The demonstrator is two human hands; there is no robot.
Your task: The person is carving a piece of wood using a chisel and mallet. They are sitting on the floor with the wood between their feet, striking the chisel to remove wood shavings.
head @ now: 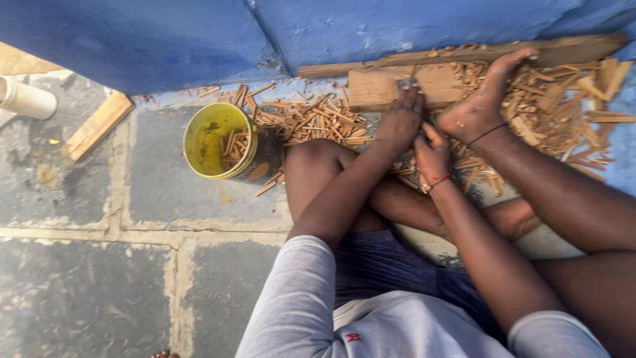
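Two hands work close together over a flat wooden block (377,88) that lies on the stone floor (99,265) against a blue wall (165,33). The left hand (401,121) is stretched forward with its fingers curled down around a small grey blade-like piece (405,83) pressed onto the block's near edge. The right hand (432,154), with a red thread at its wrist, sits just behind and below it, closed into a loose fist; what it grips is hidden by the fingers. A bare foot (487,99) with a dark band at the ankle rests on the block's right part, touching it.

Thin split wooden sticks (318,119) lie scattered in a heap left of the block, and a larger heap of chips (556,106) spreads to the right. A round yellow bucket (222,142) with a dark printed outer side stands tilted just left of the knee, holding a few sticks inside. Farther left, a short plank (98,124) lies slanted on the floor, and a white cylindrical container (26,99) lies on its side at the frame edge. A long board (464,56) runs along the foot of the wall behind the block.
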